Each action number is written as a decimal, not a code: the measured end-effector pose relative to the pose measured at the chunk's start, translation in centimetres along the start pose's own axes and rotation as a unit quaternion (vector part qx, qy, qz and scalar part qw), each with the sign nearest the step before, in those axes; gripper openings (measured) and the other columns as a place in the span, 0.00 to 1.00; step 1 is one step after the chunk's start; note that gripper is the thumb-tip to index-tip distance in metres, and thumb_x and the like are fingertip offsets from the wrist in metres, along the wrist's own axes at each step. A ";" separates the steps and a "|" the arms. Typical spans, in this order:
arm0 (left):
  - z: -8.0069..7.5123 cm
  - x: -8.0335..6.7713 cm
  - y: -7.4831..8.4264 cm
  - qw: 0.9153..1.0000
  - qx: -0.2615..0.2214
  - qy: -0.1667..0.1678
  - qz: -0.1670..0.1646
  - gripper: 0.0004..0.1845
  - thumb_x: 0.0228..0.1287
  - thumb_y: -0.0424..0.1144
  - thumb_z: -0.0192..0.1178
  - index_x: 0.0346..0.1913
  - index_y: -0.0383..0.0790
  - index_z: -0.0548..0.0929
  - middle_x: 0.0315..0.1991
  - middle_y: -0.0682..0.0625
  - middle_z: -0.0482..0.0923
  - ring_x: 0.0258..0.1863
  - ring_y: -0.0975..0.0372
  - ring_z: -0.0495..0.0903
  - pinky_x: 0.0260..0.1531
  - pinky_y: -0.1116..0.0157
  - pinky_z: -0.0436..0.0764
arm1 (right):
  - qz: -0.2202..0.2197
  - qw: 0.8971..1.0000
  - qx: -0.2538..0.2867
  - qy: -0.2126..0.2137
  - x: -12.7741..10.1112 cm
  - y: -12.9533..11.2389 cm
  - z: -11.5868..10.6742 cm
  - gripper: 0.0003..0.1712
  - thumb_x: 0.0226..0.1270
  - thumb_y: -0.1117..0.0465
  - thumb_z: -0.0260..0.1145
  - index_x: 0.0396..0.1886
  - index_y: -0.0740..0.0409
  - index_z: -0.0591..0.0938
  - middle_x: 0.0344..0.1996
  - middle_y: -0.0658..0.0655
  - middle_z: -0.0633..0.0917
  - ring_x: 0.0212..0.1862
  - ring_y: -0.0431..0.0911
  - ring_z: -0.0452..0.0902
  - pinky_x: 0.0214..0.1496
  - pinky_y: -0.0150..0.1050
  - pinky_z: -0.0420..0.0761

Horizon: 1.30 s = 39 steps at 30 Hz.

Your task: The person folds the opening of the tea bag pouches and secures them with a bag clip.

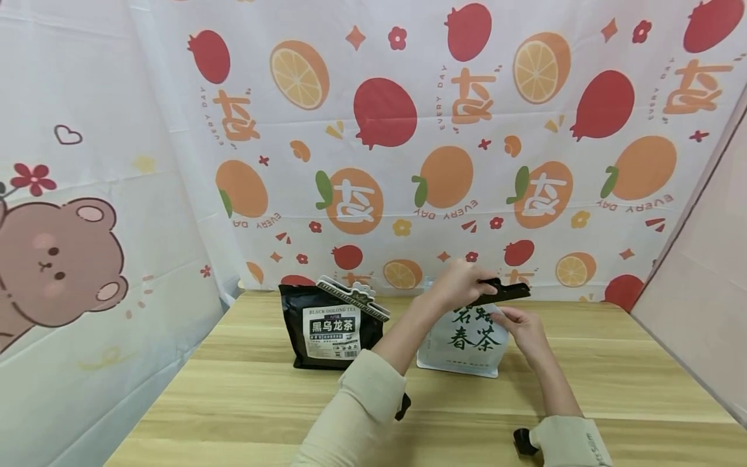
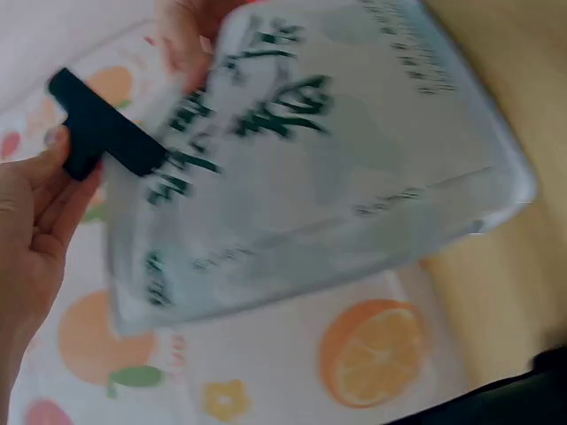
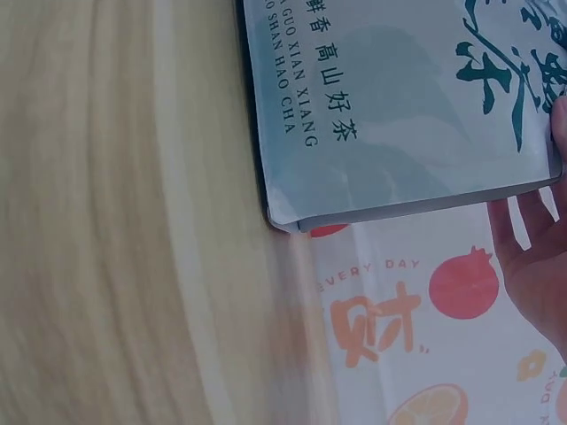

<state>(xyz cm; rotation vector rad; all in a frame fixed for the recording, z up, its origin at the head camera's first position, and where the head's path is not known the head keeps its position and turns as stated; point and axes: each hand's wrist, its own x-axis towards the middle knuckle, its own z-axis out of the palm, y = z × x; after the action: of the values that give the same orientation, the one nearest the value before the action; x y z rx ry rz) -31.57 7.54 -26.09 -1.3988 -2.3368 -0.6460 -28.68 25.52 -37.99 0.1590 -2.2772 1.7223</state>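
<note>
A pale blue-white tea bag [image 1: 463, 347] with dark green characters stands upright on the wooden table [image 1: 233, 389]. My left hand [image 1: 474, 283] pinches a black clip [image 1: 503, 292] at the bag's top edge. In the left wrist view, the same clip [image 2: 102, 137] sits between the fingers of my left hand [image 2: 55, 155] beside the tilted, blurred bag [image 2: 319, 168]. My right hand [image 1: 509, 322] grips the bag's upper right side. The right wrist view shows that bag [image 3: 390, 106] close up, with my right hand [image 3: 539, 252] at its edge.
A black oolong tea bag [image 1: 331, 331] with a white striped clip [image 1: 353, 298] on its top stands left of the pale bag. A fruit-print curtain [image 1: 385, 130] hangs behind the table, with a bear-print one [image 1: 64, 259] on the left and a pale wall [image 1: 700, 292] on the right.
</note>
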 end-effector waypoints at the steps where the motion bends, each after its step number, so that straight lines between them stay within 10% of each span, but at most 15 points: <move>1: 0.2 -0.2 -0.2 1.000 -0.003 0.004 0.000 0.13 0.59 0.40 0.62 0.45 0.40 0.85 0.35 0.52 0.84 0.18 0.71 0.72 0.19 0.80 0.65 | 0.000 1.000 0.000 0.000 -0.1 0.0 -0.1 0.17 0.62 0.63 0.64 0.45 0.75 0.79 0.35 0.52 0.84 0.36 0.34 0.77 0.38 0.30 0.74; 11: -0.4 0.4 1.2 0.997 0.042 -0.062 -0.018 0.08 0.61 0.39 0.61 0.40 0.42 0.86 0.30 0.55 0.82 0.23 0.69 0.73 0.25 0.79 0.69 | -0.007 1.000 -0.001 -0.001 -0.5 0.0 -0.4 0.20 0.62 0.59 0.65 0.44 0.73 0.80 0.33 0.46 0.84 0.37 0.35 0.77 0.39 0.31 0.75; 25: 0.2 1.9 3.9 0.962 0.230 -0.147 -0.021 0.07 0.62 0.41 0.60 0.38 0.45 0.86 0.31 0.57 0.79 0.29 0.67 0.73 0.32 0.75 0.71 | -0.064 0.997 0.029 -0.035 -0.5 0.1 -0.8 0.15 0.62 0.63 0.64 0.48 0.63 0.82 0.42 0.41 0.82 0.47 0.33 0.73 0.44 0.28 0.73; 39: 1.0 2.5 4.8 0.940 0.290 -0.180 -0.011 0.07 0.62 0.43 0.60 0.41 0.51 0.85 0.32 0.57 0.79 0.28 0.66 0.74 0.27 0.75 0.73 | 0.022 0.991 -0.017 -0.127 -1.1 1.6 -2.4 0.34 0.64 0.59 0.62 0.65 0.70 0.64 0.61 0.69 0.65 0.63 0.63 0.55 0.58 0.58 0.60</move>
<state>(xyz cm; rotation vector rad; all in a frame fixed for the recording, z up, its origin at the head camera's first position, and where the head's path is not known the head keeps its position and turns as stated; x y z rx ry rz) -28.49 11.91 -24.71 -1.2773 -2.5114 0.3208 -27.65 28.19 -39.20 0.3415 -2.5063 1.7723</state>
